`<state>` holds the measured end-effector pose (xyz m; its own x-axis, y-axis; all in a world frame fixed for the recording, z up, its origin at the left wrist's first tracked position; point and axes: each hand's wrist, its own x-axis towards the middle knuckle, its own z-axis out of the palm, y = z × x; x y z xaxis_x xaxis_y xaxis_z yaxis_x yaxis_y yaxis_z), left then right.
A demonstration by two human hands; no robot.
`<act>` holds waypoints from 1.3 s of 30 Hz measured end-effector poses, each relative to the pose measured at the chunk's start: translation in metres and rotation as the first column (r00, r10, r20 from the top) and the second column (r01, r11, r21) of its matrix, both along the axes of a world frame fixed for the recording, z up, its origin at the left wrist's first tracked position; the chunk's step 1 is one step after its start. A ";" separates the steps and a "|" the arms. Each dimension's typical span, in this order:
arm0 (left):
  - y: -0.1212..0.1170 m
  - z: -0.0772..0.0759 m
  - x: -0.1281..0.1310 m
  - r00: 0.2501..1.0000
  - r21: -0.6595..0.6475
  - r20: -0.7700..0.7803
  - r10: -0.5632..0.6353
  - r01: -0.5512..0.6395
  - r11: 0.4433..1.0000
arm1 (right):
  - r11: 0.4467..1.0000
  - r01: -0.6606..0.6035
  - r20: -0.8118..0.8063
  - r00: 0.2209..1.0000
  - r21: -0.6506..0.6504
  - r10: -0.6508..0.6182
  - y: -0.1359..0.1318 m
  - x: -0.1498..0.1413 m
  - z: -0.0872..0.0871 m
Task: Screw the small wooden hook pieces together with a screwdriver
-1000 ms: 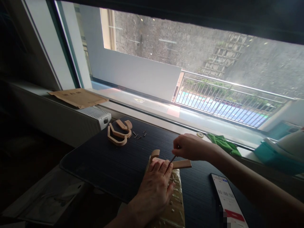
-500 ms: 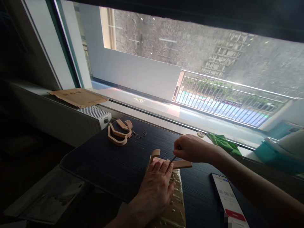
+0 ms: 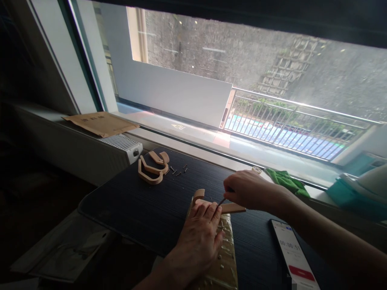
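My left hand (image 3: 201, 229) lies over a pale wooden hook (image 3: 233, 208), its fingers bent across the middle and holding it down. The hook's curved end (image 3: 198, 194) sticks out on the left, its straight end on the right. Beneath is a block wrapped in clear tape (image 3: 225, 257), with small screws or bits on top. My right hand (image 3: 240, 186) is closed around a screwdriver (image 3: 222, 201); its thin shaft slants down to the hook beside my left fingertips. Its handle is hidden in the fist, and the tip cannot be made out.
Several wooden hooks (image 3: 151, 169) lie at the table's far left, with loose screws (image 3: 178, 171) beside them. A phone (image 3: 293, 253) showing a timer is at right. A green cloth (image 3: 286, 181) and a tape roll (image 3: 256, 169) lie by the window. A brown envelope (image 3: 102, 123) rests on the radiator.
My right hand has turned slightly on the screwdriver. My left hand stays on the wooden hook. The view has shifted a little, and the phone's timer has advanced.
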<state>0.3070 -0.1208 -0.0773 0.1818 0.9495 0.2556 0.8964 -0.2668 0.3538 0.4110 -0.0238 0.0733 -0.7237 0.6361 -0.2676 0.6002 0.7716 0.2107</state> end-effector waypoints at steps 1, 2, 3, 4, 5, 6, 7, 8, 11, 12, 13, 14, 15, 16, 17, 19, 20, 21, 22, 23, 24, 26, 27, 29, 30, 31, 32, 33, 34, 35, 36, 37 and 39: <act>0.000 0.000 0.000 1.000 0.002 0.000 -0.001 0.001 1.000 | 1.000 0.007 0.004 1.000 0.002 -0.007 0.000 0.000 0.000; 0.000 0.000 0.000 1.000 0.003 -0.001 -0.001 0.001 1.000 | 1.000 0.013 0.007 1.000 -0.001 -0.013 0.000 0.000 0.001; 0.000 0.000 0.000 1.000 0.003 -0.002 0.001 -0.001 1.000 | 1.000 0.015 0.009 1.000 -0.008 -0.015 -0.001 0.001 0.003; 0.000 0.001 0.000 1.000 0.002 -0.004 0.004 -0.004 1.000 | 1.000 0.011 0.010 1.000 -0.015 -0.011 -0.001 0.001 0.004; 0.000 0.001 0.000 1.000 0.000 -0.006 0.006 -0.006 1.000 | 1.000 0.003 0.013 1.000 -0.023 -0.002 -0.001 0.001 0.006; 0.000 0.001 0.000 1.000 -0.001 -0.007 0.005 -0.005 1.000 | 1.000 -0.007 0.013 1.000 -0.028 0.008 0.000 0.001 0.006; 0.000 0.001 0.001 1.000 -0.001 -0.008 0.004 -0.004 1.000 | 0.999 -0.018 0.010 1.000 -0.030 0.019 0.000 0.002 0.007; 0.000 0.001 0.001 1.000 -0.002 -0.008 0.002 -0.002 1.000 | 0.999 -0.032 0.001 0.999 -0.031 0.032 0.001 0.002 0.006; 0.001 0.000 0.001 1.000 0.003 -0.006 -0.002 0.002 1.000 | 0.997 -0.063 -0.058 0.997 -0.045 0.060 0.004 0.003 0.002; 0.001 0.000 0.000 1.000 0.006 -0.004 -0.003 0.003 1.000 | 0.996 -0.067 -0.082 0.995 -0.059 0.063 0.006 0.003 0.000; 0.001 0.000 0.000 1.000 0.010 -0.002 -0.003 0.003 1.000 | 0.995 -0.064 -0.102 0.993 -0.080 0.055 0.007 0.003 -0.002; 0.001 -0.001 0.000 1.000 0.014 -0.001 -0.003 0.003 1.000 | 0.994 -0.050 -0.114 0.993 -0.100 0.039 0.009 0.004 -0.003; 0.001 -0.001 0.000 1.000 0.019 0.000 -0.003 0.003 1.000 | 0.993 -0.028 -0.119 0.993 -0.113 0.015 0.010 0.004 -0.004; 0.001 0.000 0.000 1.000 0.022 0.000 -0.003 0.003 1.000 | 0.993 -0.002 -0.118 0.993 -0.115 -0.012 0.011 0.005 -0.004; 0.001 0.000 0.000 1.000 0.022 -0.001 -0.003 0.003 1.000 | 0.994 0.027 -0.112 0.993 -0.105 -0.039 0.011 0.005 -0.004; 0.000 0.001 0.000 1.000 0.019 -0.006 -0.004 0.004 1.000 | 0.996 0.062 -0.096 0.993 -0.070 -0.069 0.010 0.006 -0.002; -0.001 0.001 0.000 1.000 0.017 -0.007 -0.005 0.005 1.000 | 0.996 0.061 -0.086 0.994 -0.063 -0.066 0.009 0.006 0.000; -0.001 0.001 0.000 1.000 0.016 -0.008 -0.004 0.005 1.000 | 0.997 0.049 -0.077 0.996 -0.065 -0.054 0.008 0.006 0.002; -0.002 0.001 0.000 1.000 0.014 -0.009 -0.005 0.006 1.000 | 0.997 0.030 -0.069 0.997 -0.072 -0.035 0.007 0.006 0.004; -0.002 0.001 0.000 1.000 0.013 -0.009 -0.005 0.005 1.000 | 0.997 0.010 -0.061 0.998 -0.081 -0.015 0.005 0.006 0.006; -0.002 0.001 0.000 1.000 0.012 -0.008 -0.003 0.003 1.000 | 0.997 -0.010 -0.055 0.998 -0.083 0.006 0.004 0.005 0.007; -0.001 0.001 0.000 1.000 0.008 -0.005 0.000 0.000 1.000 | 0.997 -0.044 -0.046 0.998 -0.067 0.041 0.003 0.004 0.006; -0.001 0.001 0.000 1.000 0.006 -0.004 0.002 -0.002 1.000 | 0.997 -0.057 -0.043 0.998 -0.056 0.054 0.002 0.002 0.005; 0.000 0.002 0.001 1.000 0.007 -0.005 0.003 -0.002 1.000 | 0.997 -0.060 -0.033 0.998 -0.041 0.059 0.002 0.000 0.003; 0.000 0.002 0.001 1.000 0.009 -0.006 -0.001 0.001 1.000 | 0.998 -0.048 -0.027 0.999 -0.038 0.047 0.001 -0.001 0.002; -0.001 0.002 0.001 1.000 0.012 -0.008 -0.002 0.002 1.000 | 0.999 -0.028 -0.018 0.999 -0.038 0.028 0.001 -0.002 0.001; -0.001 0.002 0.001 1.000 0.014 -0.009 -0.003 0.003 1.000 | 0.999 -0.008 -0.010 1.000 -0.036 0.008 0.001 -0.002 0.001; -0.001 0.002 0.001 1.000 0.017 -0.011 -0.003 0.003 1.000 | 0.999 0.009 -0.005 1.000 -0.032 -0.009 0.000 -0.002 0.002; -0.001 0.001 0.000 1.000 0.020 -0.013 -0.003 0.003 1.000 | 0.999 0.021 -0.002 1.000 -0.028 -0.021 0.000 -0.002 0.003; -0.001 0.001 0.000 1.000 0.023 -0.014 -0.002 0.003 1.000 | 0.999 0.022 -0.002 1.000 -0.030 -0.022 -0.001 -0.002 0.004; -0.001 0.000 0.000 1.000 0.028 -0.015 -0.002 0.002 1.000 | 0.999 0.019 -0.001 1.000 -0.035 -0.019 -0.001 -0.002 0.006; -0.001 0.000 0.000 1.000 0.034 -0.016 -0.003 0.003 0.999 | 0.999 0.015 0.001 1.000 -0.043 -0.015 -0.002 -0.001 0.008; -0.001 -0.001 0.000 1.000 0.041 -0.016 -0.005 0.005 0.999 | 0.998 0.005 0.010 1.000 -0.058 -0.004 -0.002 -0.001 0.011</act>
